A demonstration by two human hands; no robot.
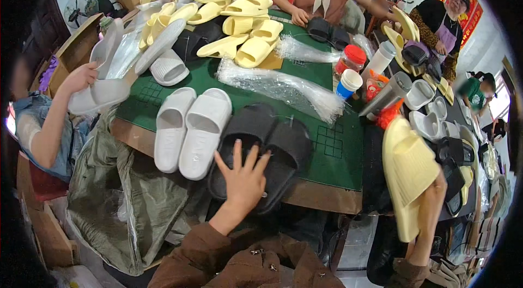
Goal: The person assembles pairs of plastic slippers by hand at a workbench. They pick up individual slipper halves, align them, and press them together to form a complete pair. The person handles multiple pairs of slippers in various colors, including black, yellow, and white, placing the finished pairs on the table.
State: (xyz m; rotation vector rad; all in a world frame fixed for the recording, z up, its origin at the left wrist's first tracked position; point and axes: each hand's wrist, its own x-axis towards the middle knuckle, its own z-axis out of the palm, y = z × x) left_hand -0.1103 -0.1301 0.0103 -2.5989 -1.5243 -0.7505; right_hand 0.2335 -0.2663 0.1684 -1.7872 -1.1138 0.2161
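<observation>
Black slippers (292, 143) lie side by side beneath the left hand (245, 182), whose fingers are spread well apart over them without closing, straps just beyond the fingertips, toe ends pointing away from the person and long axes leaning slightly right at the far end. The right hand (434, 195), well apart to the right, is clamped on the near right edge of a yellow slipper (411, 165), its long axis running fore and aft; white slippers (207, 130) sit just left of the left hand.
</observation>
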